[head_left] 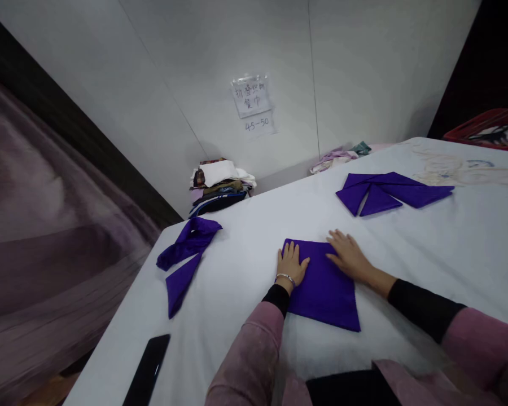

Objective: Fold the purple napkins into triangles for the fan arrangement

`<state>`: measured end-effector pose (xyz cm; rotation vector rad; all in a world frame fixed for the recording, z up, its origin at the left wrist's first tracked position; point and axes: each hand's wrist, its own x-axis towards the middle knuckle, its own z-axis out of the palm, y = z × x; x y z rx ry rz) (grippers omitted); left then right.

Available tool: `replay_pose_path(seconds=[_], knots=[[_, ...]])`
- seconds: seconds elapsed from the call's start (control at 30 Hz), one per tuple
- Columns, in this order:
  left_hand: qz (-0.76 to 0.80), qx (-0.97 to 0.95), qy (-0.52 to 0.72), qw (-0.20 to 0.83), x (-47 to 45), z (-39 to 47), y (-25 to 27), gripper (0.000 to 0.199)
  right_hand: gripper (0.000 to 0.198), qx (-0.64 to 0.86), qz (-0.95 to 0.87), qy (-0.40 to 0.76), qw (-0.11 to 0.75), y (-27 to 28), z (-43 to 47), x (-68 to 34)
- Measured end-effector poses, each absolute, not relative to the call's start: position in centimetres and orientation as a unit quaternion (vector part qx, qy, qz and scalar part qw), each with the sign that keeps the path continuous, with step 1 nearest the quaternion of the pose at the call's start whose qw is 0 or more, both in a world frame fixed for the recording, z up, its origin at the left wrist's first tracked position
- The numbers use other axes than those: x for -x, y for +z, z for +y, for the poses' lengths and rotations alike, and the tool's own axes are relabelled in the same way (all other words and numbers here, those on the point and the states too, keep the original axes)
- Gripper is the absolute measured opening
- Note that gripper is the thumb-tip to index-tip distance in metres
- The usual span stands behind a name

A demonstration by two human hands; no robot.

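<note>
Forearms (254, 349) reach forward, the left hand (292, 265) splayed palm-down, the right hand (350, 256) angled inward, palm also down.

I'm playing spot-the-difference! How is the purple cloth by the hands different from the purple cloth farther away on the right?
The near cloth is a flat, four-sided piece, but the far cloth is folded into pointy, triangle-like parts. The left hand and right hand are at the near cloth, while the far cloth has no hand on it. Both are purple and lie on the white tablecloth.
</note>
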<state>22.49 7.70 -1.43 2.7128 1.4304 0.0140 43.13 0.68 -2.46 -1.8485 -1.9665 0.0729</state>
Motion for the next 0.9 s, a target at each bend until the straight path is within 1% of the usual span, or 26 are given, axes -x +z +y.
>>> replay_pose_path(seconds=[0.13,0.2,0.27,0.37,0.5,0.63,0.9], knots=[[0.452,-0.891,-0.033,0.002,-22.3,8.0,-1.6,0.061,0.067,0.558,-0.794,0.128,0.206,-0.8,-1.3,-36.3],[0.444,-0.895,-0.050,0.000,-22.2,8.2,-1.7,0.061,0.074,0.544,-0.800,0.164,0.193,-0.6,-1.7,-34.3],[0.444,-0.895,-0.049,0.004,-22.3,8.2,-1.7,0.060,0.079,0.554,-0.793,0.175,0.181,-0.8,-1.5,-33.9],[0.457,-0.889,-0.022,0.006,-22.4,8.1,-1.7,0.059,0.082,0.584,-0.779,0.146,0.175,-2.0,-0.8,-35.2],[0.463,-0.886,0.002,0.012,-22.5,7.7,-1.5,0.065,0.084,0.639,-0.747,0.076,0.166,-3.6,-0.2,-38.1],[0.463,-0.886,0.007,0.019,-22.5,7.6,-1.2,0.066,0.082,0.685,-0.712,0.027,0.150,-4.1,-0.2,-41.0],[0.463,-0.886,0.010,0.030,-22.5,7.7,-1.5,0.068,0.083,0.738,-0.665,0.027,0.113,-4.3,-0.6,-45.9]])
